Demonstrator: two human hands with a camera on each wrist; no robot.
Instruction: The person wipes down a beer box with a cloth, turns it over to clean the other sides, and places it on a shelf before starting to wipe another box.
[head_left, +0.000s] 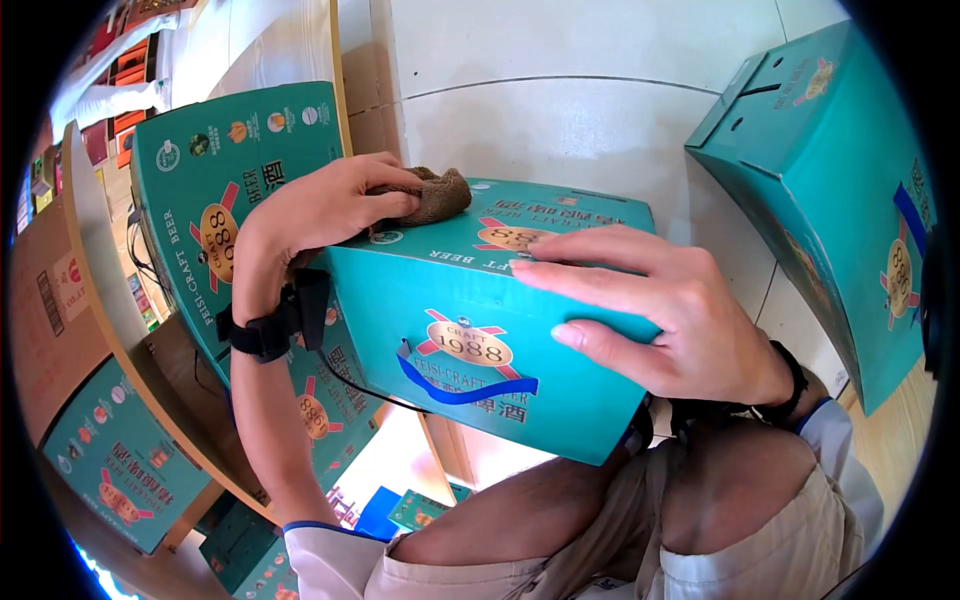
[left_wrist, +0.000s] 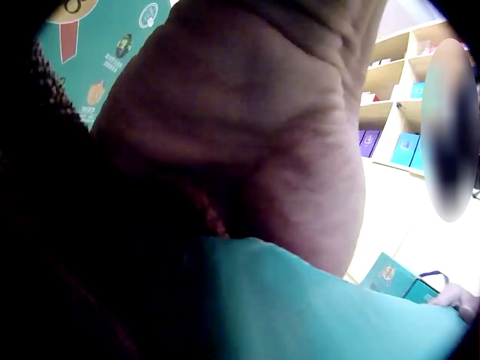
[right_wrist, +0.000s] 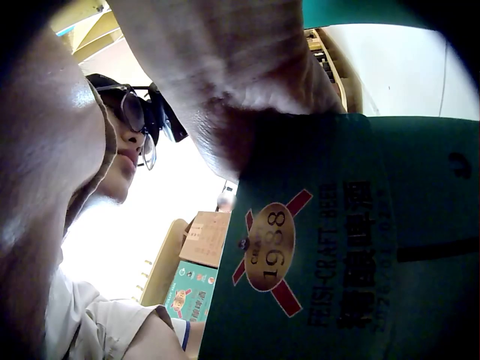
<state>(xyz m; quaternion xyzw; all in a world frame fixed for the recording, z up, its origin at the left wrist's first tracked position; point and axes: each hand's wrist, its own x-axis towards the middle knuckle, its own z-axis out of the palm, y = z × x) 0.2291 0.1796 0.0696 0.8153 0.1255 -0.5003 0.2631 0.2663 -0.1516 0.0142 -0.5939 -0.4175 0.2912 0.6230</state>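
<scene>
Pale tiled floor [head_left: 560, 125], brown cloth [head_left: 445, 197] gripped by left fingers [head_left: 385, 207], teal box [head_left: 590, 385] beneath, right fingers [head_left: 600, 287] apart on it

1. We see a teal box [head_left: 490, 300], closed, in the middle, its near face showing a round-edged 1988 badge [head_left: 468, 343] above a blue strap [head_left: 465, 390].
2. We see a brown cloth [head_left: 443, 195], bunched up, against the box's far left top.

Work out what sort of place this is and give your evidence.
Probably a drinks shop or its stockroom: matching teal cartons marked "CRAFT BEER" stand around, and pale shelves hold purple and blue boxes.
</scene>
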